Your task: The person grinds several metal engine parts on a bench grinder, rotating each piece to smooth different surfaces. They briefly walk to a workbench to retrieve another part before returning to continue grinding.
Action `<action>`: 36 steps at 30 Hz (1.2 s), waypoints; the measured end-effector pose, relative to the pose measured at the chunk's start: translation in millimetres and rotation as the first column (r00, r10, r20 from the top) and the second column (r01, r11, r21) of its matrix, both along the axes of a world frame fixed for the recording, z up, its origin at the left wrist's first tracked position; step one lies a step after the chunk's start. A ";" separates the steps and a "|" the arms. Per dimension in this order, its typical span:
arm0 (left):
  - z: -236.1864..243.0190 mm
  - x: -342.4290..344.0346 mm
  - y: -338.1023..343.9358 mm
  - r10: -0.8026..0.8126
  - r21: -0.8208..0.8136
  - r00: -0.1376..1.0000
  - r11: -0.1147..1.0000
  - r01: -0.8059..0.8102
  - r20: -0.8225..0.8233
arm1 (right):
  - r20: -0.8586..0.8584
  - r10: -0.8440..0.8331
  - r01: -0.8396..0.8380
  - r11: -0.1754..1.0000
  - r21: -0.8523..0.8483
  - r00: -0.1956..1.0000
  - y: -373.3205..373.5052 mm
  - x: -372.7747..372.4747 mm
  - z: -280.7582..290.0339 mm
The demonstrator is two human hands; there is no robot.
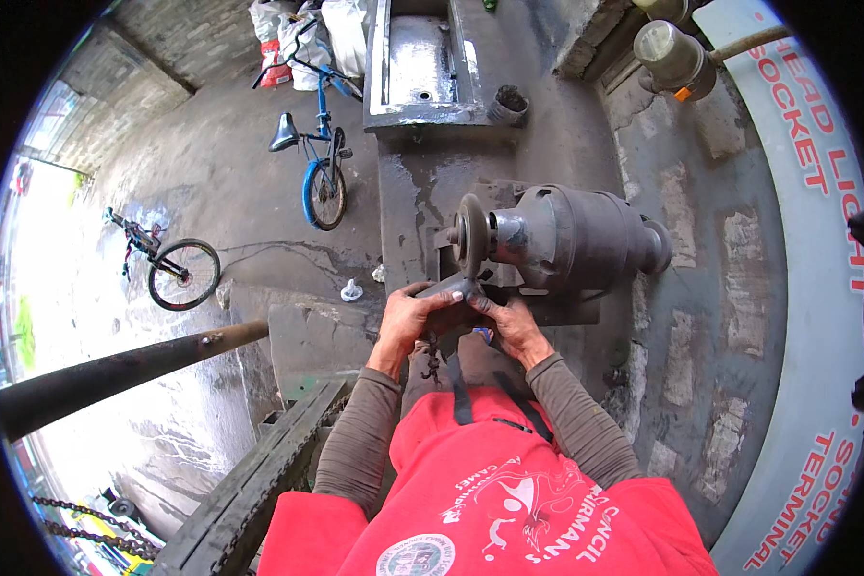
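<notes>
My left hand (pixel 415 319) and my right hand (pixel 511 324) are together in front of me, both dirty with dark grime. Between them is a dark grey, curved piece of metal (pixel 447 286), its left side gripped by the left thumb and fingers and its right end by the right hand. Just beyond the piece stands a round grinding wheel (pixel 471 238) on the shaft of a large grey electric motor (pixel 586 238). The piece's upper edge is at the wheel's lower rim; whether they touch, I cannot tell. Fingers hide much of the piece's underside.
A metal basin (pixel 382 120) and a dark pot (pixel 509 104) stand beyond the motor. Two bicycles, one blue (pixel 324 182) and one dark (pixel 178 274), are at the left. A thick pole (pixel 134 374) and a chained wooden beam (pixel 250 480) lie near my left arm. A lettered board (pixel 787 317) borders the right.
</notes>
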State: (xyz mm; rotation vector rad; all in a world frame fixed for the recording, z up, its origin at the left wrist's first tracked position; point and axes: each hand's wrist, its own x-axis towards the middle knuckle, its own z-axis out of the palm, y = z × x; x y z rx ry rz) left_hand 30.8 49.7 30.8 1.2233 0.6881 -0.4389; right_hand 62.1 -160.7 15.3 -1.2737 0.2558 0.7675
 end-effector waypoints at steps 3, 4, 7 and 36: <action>-4.1 -1.0 2.8 0.031 -0.219 0.999 0.975 -0.032 -0.004 | 0.030 0.000 0.001 0.999 -0.040 1.000 1.7 -0.1 2.3; -3.9 -3.5 2.7 0.027 -0.201 0.999 0.979 -0.020 0.029 | 0.092 0.025 -0.024 1.000 -0.016 0.995 1.1 -0.7 4.6; 2.6 -17.3 1.1 0.006 -0.109 0.998 0.994 0.002 0.070 | 0.106 0.062 -0.066 0.997 0.034 0.992 -6.0 -8.8 17.0; -9.2 -24.5 1.7 -0.119 -0.481 0.984 0.875 0.043 -0.129 | 0.123 0.058 -0.077 0.985 0.156 0.991 -17.6 -13.0 26.2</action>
